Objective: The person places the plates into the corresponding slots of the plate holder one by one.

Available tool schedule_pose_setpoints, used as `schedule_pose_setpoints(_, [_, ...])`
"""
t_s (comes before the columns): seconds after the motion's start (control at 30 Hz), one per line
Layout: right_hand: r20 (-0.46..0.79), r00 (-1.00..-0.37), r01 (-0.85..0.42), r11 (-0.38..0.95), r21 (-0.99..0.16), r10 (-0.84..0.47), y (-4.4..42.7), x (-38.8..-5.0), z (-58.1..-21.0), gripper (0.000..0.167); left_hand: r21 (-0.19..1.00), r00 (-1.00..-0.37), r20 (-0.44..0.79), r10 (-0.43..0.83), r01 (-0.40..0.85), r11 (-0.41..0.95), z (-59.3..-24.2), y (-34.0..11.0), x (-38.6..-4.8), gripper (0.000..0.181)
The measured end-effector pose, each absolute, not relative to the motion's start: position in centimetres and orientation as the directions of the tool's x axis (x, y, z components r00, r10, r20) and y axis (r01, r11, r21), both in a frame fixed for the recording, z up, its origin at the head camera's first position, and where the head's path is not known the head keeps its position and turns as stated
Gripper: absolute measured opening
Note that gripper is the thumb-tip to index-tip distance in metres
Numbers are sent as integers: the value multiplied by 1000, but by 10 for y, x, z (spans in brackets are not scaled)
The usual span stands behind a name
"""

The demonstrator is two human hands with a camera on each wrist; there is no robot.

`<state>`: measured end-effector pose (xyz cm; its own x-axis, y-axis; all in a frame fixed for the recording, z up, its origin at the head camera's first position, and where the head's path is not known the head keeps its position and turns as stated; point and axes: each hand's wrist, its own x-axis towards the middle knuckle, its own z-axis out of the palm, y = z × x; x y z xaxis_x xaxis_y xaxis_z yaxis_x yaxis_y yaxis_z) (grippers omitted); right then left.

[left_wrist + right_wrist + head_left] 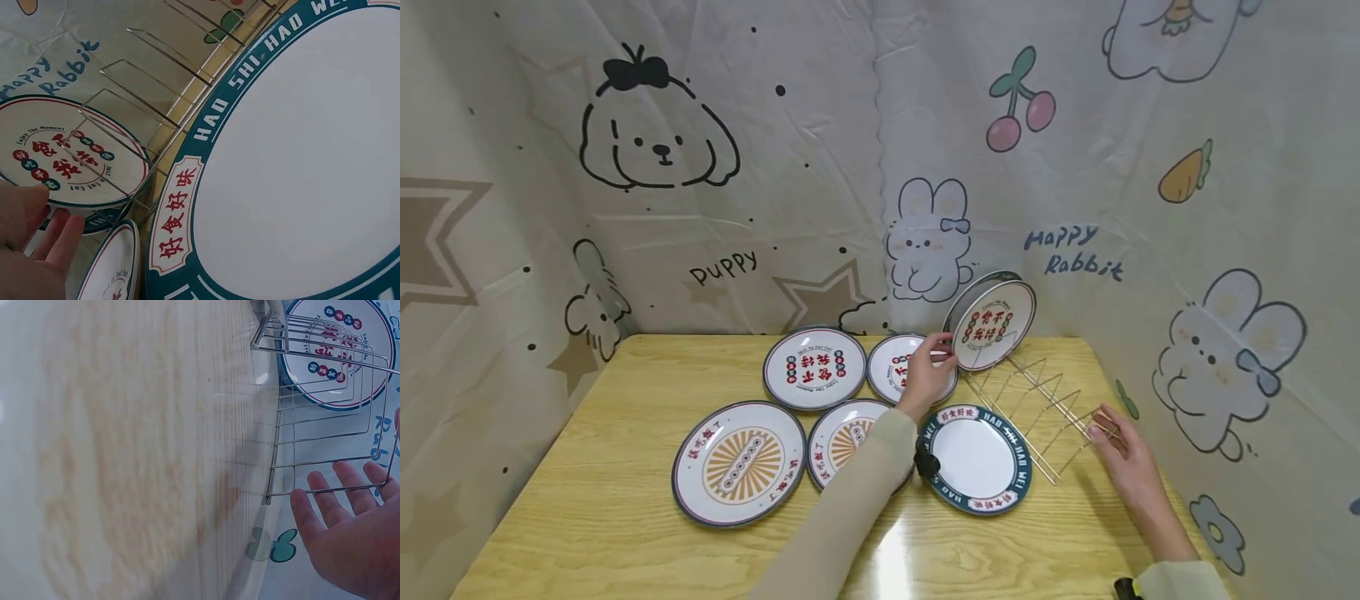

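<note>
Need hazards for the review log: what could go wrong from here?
1. Slip: the front upright plate stands at the rack's far end with the left hand at its edge; if not seated between the wires, it might roll or drop.
2. Shift: the wire rack looks light; if the right hand eases off its near end, it could slide.
3. Knock: the flat green-rimmed plate lies right alongside; a shifting rack might scrape it.

On the wood-grained table (587,500) I see a wire rack (1048,397); to its left lie a green-rimmed plate (977,458), just beside it, and four white plates (815,368).
</note>
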<state>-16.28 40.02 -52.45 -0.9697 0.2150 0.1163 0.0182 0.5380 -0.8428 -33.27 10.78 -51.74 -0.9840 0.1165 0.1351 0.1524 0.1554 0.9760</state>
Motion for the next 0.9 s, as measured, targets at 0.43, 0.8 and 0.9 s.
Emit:
schedule_pose_setpoints(0.43, [107, -975, 12, 532, -847, 193, 403, -161, -523, 69, 960, -943, 231, 240, 261, 99, -500, 49, -316, 45])
schedule_pose_setpoints(0.8, [113, -975, 9, 539, -842, 192, 402, -162, -524, 69, 955, -940, 271, 209, 289, 62, -467, -43, -267, 49])
schedule_pose_setpoints(0.9, [115, -974, 9, 539, -842, 197, 400, -161, -525, 69, 948, -940, 287, 185, 307, 87, -467, -74, -251, 50])
